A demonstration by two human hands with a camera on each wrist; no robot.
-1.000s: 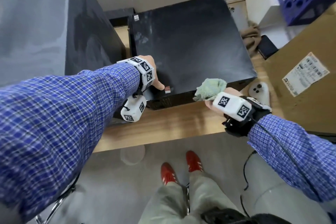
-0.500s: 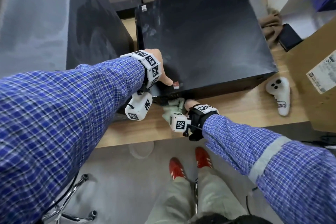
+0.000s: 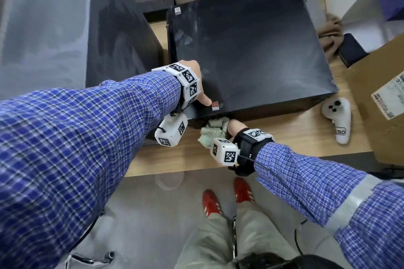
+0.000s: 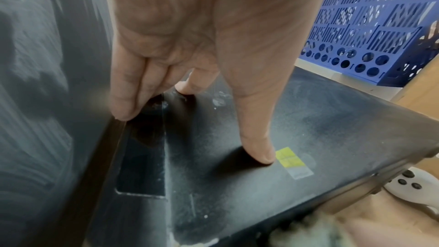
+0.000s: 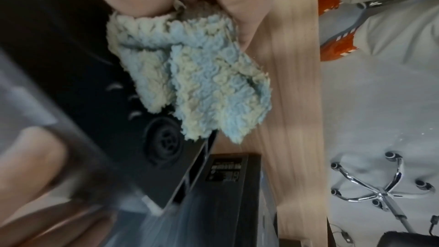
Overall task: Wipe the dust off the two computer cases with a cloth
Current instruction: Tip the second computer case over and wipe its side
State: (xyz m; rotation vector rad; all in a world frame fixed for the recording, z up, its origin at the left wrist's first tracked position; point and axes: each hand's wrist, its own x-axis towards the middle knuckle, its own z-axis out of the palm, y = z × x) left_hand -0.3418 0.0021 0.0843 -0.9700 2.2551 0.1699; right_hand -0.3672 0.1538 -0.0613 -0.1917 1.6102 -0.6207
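Black upright computer case far left, unwiped. Left hand flat, fingers straight, bracing dusty black flat-lying computer case. Right hand, down from top edge, now clutches fluffy pale-green cloth against front panel; front-face wipe starting.

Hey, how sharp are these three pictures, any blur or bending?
Head view: sharp, but wide-angle bending curves the desk edge. Left wrist view: the left hand is mostly sharp, the cloth at the bottom is a blur. Right wrist view: cloth fairly crisp, the near case corner smeared and out of focus.
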